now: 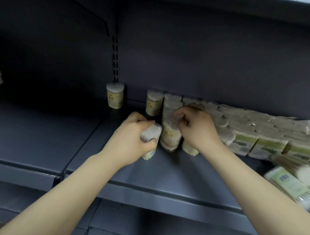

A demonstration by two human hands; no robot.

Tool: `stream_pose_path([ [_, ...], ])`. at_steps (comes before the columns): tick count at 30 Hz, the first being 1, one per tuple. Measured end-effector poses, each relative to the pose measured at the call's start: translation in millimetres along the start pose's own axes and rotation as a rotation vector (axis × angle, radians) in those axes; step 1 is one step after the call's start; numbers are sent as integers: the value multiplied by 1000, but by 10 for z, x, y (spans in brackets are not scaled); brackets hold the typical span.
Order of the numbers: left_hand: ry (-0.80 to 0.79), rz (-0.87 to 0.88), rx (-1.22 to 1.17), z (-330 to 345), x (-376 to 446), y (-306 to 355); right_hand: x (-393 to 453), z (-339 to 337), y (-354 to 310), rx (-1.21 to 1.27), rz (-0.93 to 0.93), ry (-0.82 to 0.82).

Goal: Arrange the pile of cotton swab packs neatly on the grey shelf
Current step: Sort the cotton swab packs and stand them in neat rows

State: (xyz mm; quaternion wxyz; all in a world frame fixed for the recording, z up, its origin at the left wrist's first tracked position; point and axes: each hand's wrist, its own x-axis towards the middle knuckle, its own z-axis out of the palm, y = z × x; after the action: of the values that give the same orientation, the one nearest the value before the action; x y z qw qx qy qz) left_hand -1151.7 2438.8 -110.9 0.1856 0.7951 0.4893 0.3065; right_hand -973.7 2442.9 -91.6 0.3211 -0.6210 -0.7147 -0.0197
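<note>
- The left hand [133, 136] grips 1 upright cotton swab pack [150, 138]; the right hand [196, 127] pinches the top of a neighbouring pack [170, 134].
- The row [175, 105] stands at 12 o'clock on the grey shelf [154, 173], long axes vertical.
- The flat pile [260, 132] lies at 3 o'clock, nearer the right hand.

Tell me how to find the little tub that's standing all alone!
Look along the grey shelf to the slotted metal post on the back wall. At its foot stands the lone tub of cotton swabs. Unlike the crowded tubs to its right, it touches nothing, and neither of the hands reaches it.
</note>
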Motion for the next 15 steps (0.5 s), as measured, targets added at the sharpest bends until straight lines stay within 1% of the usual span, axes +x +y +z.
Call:
stream_pose_path([
  [7, 16, 131, 68, 13, 61, -231, 212, 48, 145, 6, 52, -60],
  [11, 79, 196, 186, 2, 99, -306, 318, 76, 138, 17, 77, -93],
  [15, 142, 225, 292, 40, 171, -314, 430, 115, 102, -11, 113, -137],
])
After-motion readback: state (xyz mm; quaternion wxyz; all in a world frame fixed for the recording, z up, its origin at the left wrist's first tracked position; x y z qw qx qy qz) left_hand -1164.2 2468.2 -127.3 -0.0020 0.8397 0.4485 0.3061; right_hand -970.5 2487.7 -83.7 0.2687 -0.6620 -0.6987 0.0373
